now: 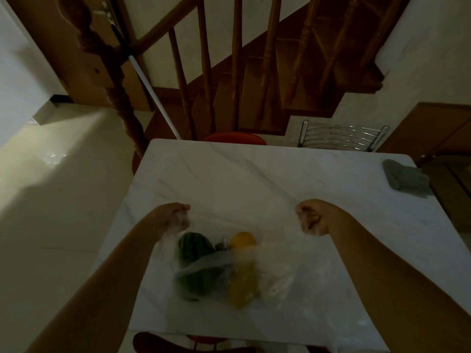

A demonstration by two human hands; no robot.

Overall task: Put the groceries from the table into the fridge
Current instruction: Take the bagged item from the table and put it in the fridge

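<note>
— Groceries sat low in a clear plastic bag (237, 266) on the marble table (254, 174) as a person gripped its mouth with both fists. Where did the load lie from the grip?

— Below and between. The left hand (175, 220) and the right hand (309, 217) were each curled tight round a bunched edge of the film, held well apart, with the opening stretched between them. The contents hung toward the person's side of both fists, nearer the left one.

— And the contents themselves?

— A dark green striped watermelon (195, 247) lay just under the left fist. Beside it a yellow item (242, 271), blurred, ran lengthwise away from the person. Something pale filled the bag's right side; what it was could not be told.

— What did the next move appear to call for?

— Likely an even lift by both hands, since the weight sat off-centre to the left. No fridge could be made out in the view.
</note>
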